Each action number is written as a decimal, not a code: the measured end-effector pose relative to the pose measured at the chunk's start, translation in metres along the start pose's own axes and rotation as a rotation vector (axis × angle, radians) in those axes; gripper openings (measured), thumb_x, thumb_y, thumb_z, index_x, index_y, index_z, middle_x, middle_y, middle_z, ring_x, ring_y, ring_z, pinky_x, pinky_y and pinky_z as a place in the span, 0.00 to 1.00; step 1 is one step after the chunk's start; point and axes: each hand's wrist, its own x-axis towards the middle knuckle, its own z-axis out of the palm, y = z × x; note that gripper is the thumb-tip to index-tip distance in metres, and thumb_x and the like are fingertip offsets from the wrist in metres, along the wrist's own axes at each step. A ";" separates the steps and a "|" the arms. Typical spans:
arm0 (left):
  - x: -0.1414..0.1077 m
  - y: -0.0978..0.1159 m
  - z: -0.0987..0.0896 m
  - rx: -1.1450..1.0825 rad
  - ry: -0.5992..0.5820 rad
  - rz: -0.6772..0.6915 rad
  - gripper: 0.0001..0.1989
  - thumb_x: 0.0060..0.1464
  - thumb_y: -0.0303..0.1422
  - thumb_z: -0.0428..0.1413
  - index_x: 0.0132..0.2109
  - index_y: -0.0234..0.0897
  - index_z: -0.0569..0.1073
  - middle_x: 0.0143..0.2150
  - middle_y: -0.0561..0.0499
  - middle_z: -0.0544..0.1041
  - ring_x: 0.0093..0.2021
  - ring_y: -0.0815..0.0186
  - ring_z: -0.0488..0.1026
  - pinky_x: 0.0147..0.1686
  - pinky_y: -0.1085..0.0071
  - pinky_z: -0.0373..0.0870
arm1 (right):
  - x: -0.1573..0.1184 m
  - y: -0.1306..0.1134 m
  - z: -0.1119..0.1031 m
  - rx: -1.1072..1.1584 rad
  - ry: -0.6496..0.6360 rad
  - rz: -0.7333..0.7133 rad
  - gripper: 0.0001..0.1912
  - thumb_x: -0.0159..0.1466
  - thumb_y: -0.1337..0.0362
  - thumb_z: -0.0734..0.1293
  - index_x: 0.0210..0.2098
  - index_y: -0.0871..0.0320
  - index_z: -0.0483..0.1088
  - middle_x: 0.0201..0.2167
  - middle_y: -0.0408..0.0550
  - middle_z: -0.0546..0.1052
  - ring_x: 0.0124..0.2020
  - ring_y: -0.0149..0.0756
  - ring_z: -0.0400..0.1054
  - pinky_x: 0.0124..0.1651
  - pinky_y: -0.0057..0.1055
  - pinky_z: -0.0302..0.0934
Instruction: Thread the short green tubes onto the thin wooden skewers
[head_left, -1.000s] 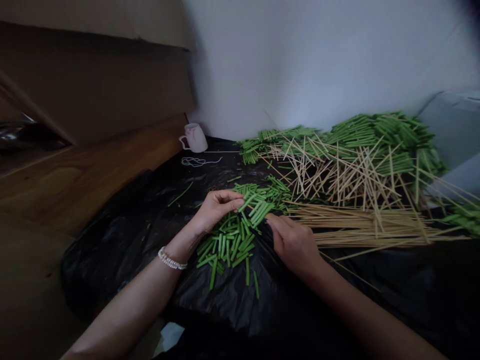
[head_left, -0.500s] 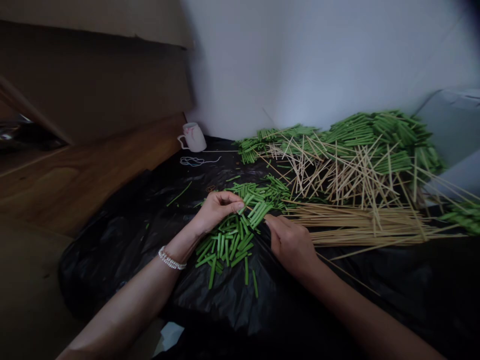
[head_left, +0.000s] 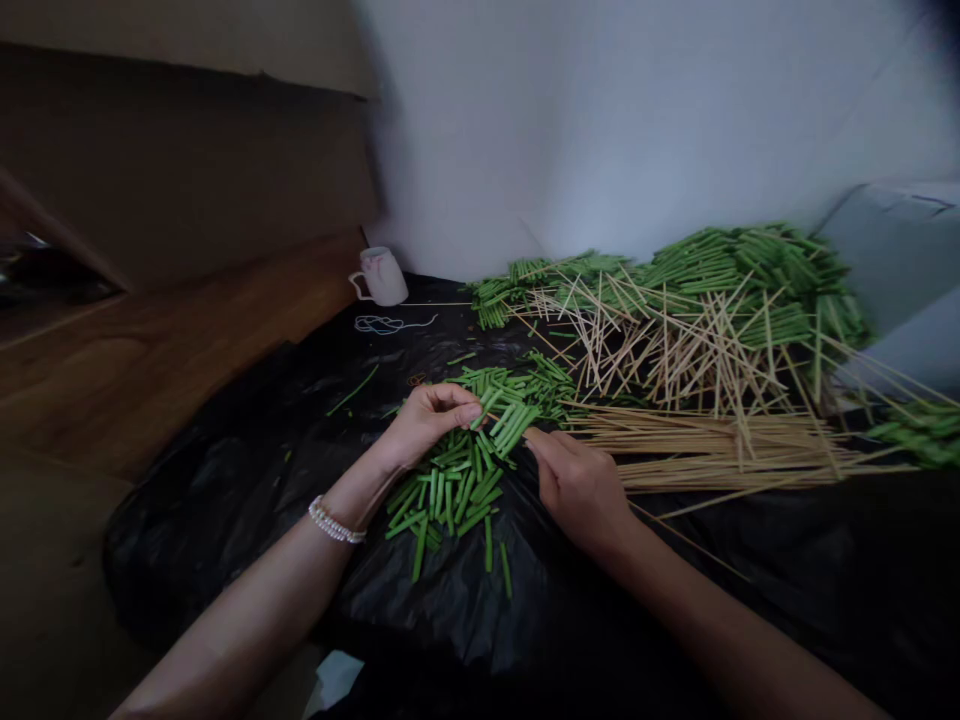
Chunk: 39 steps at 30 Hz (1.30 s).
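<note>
On the left, the black sheet [head_left: 225, 500] is wrinkled and loose; a sleeve or forearm catching a fold could drag it and scatter what lies on it. The mug [head_left: 386, 277] stands upright at the back, near the wall, out of the hands' way; the string [head_left: 386, 325] lies tangled just in front of it.

The left hand [head_left: 431, 420] has its thumb and fingertips closed on 1 green piece [head_left: 480, 410], near the tip of the stick. With fingertips that close, a sudden push could prick them, and a piece met off-centre could split or slip. Below and around is the pile [head_left: 457, 490] of loose cut pieces, its nearest 2 lying apart on the sheet.

Just right of the pinch, the row [head_left: 514, 425] sits side by side on the stick, above the pile. Crowding it too hard might crack a piece. The right hand [head_left: 581, 480] has its fingers closed round the stick beside the row; a slack grip would let it twist.

Farther right lie the bare sticks [head_left: 720, 450], near that wrist and easily knocked askew. Behind them, the heap [head_left: 750, 265] of filled sticks leans towards the wall; its crossed ends could snag if 1 were pulled.
</note>
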 end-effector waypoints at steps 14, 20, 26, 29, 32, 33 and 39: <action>-0.002 0.006 0.001 0.002 -0.120 -0.032 0.11 0.50 0.36 0.63 0.38 0.32 0.76 0.34 0.48 0.81 0.33 0.67 0.78 0.33 0.75 0.70 | 0.001 0.004 0.002 0.002 0.103 -0.046 0.16 0.66 0.70 0.56 0.47 0.60 0.72 0.30 0.47 0.77 0.30 0.31 0.71 0.33 0.26 0.58; -0.003 0.005 0.000 0.044 -0.148 -0.074 0.12 0.51 0.37 0.63 0.38 0.32 0.76 0.30 0.48 0.80 0.28 0.67 0.77 0.27 0.77 0.69 | 0.000 0.003 0.001 0.005 0.092 -0.059 0.16 0.66 0.71 0.56 0.48 0.60 0.72 0.31 0.47 0.77 0.31 0.32 0.71 0.34 0.26 0.59; -0.003 0.005 0.001 0.014 -0.137 -0.071 0.12 0.51 0.38 0.62 0.38 0.32 0.75 0.32 0.48 0.80 0.28 0.68 0.77 0.29 0.76 0.70 | 0.001 0.002 0.000 0.011 0.106 -0.052 0.16 0.66 0.70 0.56 0.48 0.60 0.72 0.29 0.46 0.76 0.30 0.32 0.70 0.34 0.26 0.59; -0.004 0.004 0.001 0.008 -0.163 -0.084 0.13 0.50 0.37 0.63 0.40 0.33 0.75 0.32 0.48 0.81 0.30 0.67 0.78 0.30 0.75 0.70 | 0.001 0.003 0.000 0.009 0.109 -0.070 0.16 0.66 0.70 0.57 0.47 0.60 0.72 0.29 0.46 0.76 0.29 0.32 0.70 0.33 0.27 0.59; -0.004 0.003 0.001 0.028 -0.175 -0.094 0.12 0.50 0.37 0.63 0.38 0.32 0.76 0.30 0.49 0.80 0.30 0.67 0.77 0.32 0.75 0.71 | 0.001 0.003 0.000 0.013 0.106 -0.081 0.16 0.66 0.71 0.57 0.47 0.60 0.72 0.31 0.47 0.77 0.31 0.32 0.71 0.34 0.26 0.60; -0.004 0.003 0.001 0.036 -0.172 -0.093 0.12 0.50 0.37 0.63 0.37 0.32 0.76 0.29 0.49 0.80 0.30 0.67 0.77 0.31 0.75 0.70 | 0.001 0.003 0.001 0.016 0.104 -0.082 0.16 0.66 0.71 0.57 0.47 0.60 0.72 0.31 0.47 0.77 0.31 0.32 0.71 0.35 0.26 0.60; -0.003 0.002 0.002 0.057 -0.141 -0.063 0.11 0.50 0.37 0.63 0.35 0.32 0.76 0.28 0.48 0.81 0.29 0.68 0.77 0.30 0.75 0.70 | 0.001 0.003 0.000 0.017 0.119 -0.091 0.16 0.65 0.71 0.57 0.48 0.61 0.72 0.32 0.48 0.78 0.32 0.33 0.72 0.37 0.26 0.61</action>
